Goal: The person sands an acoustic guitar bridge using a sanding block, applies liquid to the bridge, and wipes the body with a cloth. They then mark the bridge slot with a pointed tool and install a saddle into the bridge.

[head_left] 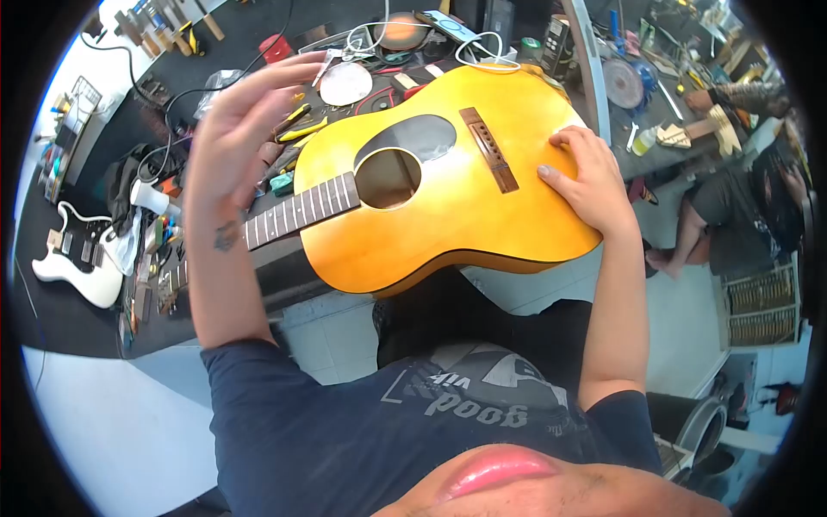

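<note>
A yellow acoustic guitar lies face up across the bench edge, its neck pointing left. No strings show over its soundhole or its brown bridge. My right hand rests on the lower end of the top, fingers and thumb spread. Above the neck, my left hand is raised and blurred, its fingers stretched towards the cluttered bench. Near its fingertips is a small pale item; whether they touch cannot be made out. Beyond the guitar are a white disc and yellow-handled pliers.
A white electric guitar body lies at the far left. Cables, a phone and a red container lie beyond the guitar. At the right, another person's hand is near a wooden piece on the bench.
</note>
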`<state>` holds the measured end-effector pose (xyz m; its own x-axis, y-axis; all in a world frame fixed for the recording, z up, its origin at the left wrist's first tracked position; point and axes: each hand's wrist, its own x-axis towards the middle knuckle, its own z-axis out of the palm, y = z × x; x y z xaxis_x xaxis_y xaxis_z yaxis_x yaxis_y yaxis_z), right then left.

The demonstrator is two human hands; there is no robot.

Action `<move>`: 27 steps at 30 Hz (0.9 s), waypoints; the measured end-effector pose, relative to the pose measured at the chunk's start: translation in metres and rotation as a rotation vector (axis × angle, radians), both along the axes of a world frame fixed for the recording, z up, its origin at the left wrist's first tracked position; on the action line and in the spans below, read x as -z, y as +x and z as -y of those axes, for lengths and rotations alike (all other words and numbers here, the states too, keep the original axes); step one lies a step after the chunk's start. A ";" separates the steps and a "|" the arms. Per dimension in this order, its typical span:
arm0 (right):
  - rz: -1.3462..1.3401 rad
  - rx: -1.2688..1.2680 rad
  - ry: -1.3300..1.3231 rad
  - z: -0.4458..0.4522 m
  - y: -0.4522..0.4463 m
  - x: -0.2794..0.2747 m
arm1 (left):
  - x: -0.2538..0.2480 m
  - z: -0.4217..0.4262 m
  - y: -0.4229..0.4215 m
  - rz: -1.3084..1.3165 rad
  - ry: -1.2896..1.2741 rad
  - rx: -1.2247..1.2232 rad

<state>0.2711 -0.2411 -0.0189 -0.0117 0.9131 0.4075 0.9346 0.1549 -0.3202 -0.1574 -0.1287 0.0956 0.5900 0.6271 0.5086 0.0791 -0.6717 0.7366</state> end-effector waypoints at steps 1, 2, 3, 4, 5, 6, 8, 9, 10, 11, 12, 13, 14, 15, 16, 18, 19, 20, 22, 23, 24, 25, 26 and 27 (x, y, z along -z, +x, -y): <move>0.008 -0.011 -0.001 0.002 0.004 0.001 | -0.009 0.007 -0.026 -0.078 0.076 -0.135; 0.018 0.002 -0.001 0.006 0.009 0.001 | -0.005 0.014 -0.047 -0.044 0.039 -0.313; -0.140 -0.025 -0.063 0.007 0.016 -0.002 | 0.001 0.020 -0.068 0.002 -0.057 -0.448; -0.304 -0.043 -0.118 0.005 0.024 -0.006 | 0.010 0.026 -0.087 0.022 -0.051 -0.521; -0.470 -0.065 -0.166 0.000 0.033 -0.011 | 0.020 0.035 -0.103 0.047 -0.057 -0.542; -0.627 -0.031 -0.206 -0.007 0.045 -0.019 | 0.023 0.053 -0.112 -0.034 -0.021 -0.613; -0.548 0.152 -0.127 -0.031 0.069 -0.031 | 0.041 0.073 -0.144 -0.083 -0.098 -0.579; -0.370 0.148 -0.052 -0.057 0.088 -0.025 | 0.043 0.082 -0.146 -0.101 -0.104 -0.583; -0.343 0.169 -0.039 -0.084 0.101 -0.016 | 0.044 0.092 -0.150 -0.121 -0.112 -0.596; -0.167 0.232 -0.178 -0.106 0.101 -0.021 | 0.044 0.099 -0.152 -0.141 -0.119 -0.616; 0.014 0.287 -0.314 -0.128 0.097 -0.027 | 0.044 0.102 -0.153 -0.133 -0.135 -0.615; 0.034 0.299 -0.442 -0.153 0.100 -0.026 | 0.041 0.107 -0.149 -0.139 -0.120 -0.612; 0.060 0.306 -0.573 -0.180 0.102 -0.020 | 0.037 0.113 -0.139 -0.145 -0.109 -0.616; 0.091 0.310 -0.707 -0.197 0.098 -0.014 | 0.034 0.117 -0.133 -0.153 -0.102 -0.622; 0.007 0.285 -0.744 -0.198 0.091 -0.019 | 0.036 0.119 -0.130 -0.105 -0.107 -0.565; -0.218 0.281 -0.767 -0.205 0.090 -0.013 | 0.039 0.128 -0.123 -0.083 -0.112 -0.493; -0.297 0.222 -0.750 -0.216 0.098 0.001 | 0.043 0.132 -0.121 -0.067 -0.125 -0.461; -0.379 0.173 -0.734 -0.226 0.110 0.018 | 0.047 0.136 -0.121 -0.076 -0.141 -0.450; -0.571 0.107 -0.629 -0.238 0.122 0.042 | 0.054 0.138 -0.120 -0.094 -0.168 -0.414; -0.643 0.164 -0.598 -0.238 0.128 0.048 | 0.059 0.138 -0.119 -0.088 -0.194 -0.404; -0.715 0.220 -0.561 -0.234 0.124 0.041 | 0.066 0.137 -0.118 -0.082 -0.216 -0.396; -0.788 0.274 -0.520 -0.229 0.118 0.030 | 0.069 0.135 -0.118 -0.077 -0.234 -0.387; -0.771 0.305 -0.443 -0.218 0.108 0.011 | 0.069 0.133 -0.113 -0.074 -0.242 -0.375; -0.655 0.268 -0.365 -0.209 0.107 -0.004 | 0.069 0.131 -0.108 -0.077 -0.241 -0.356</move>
<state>0.3784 -0.0316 -0.0145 0.3659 0.9280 -0.0700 0.5294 -0.2694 -0.8044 -0.2656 -0.2600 0.0267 0.3460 0.8937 0.2856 0.3357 -0.4021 0.8518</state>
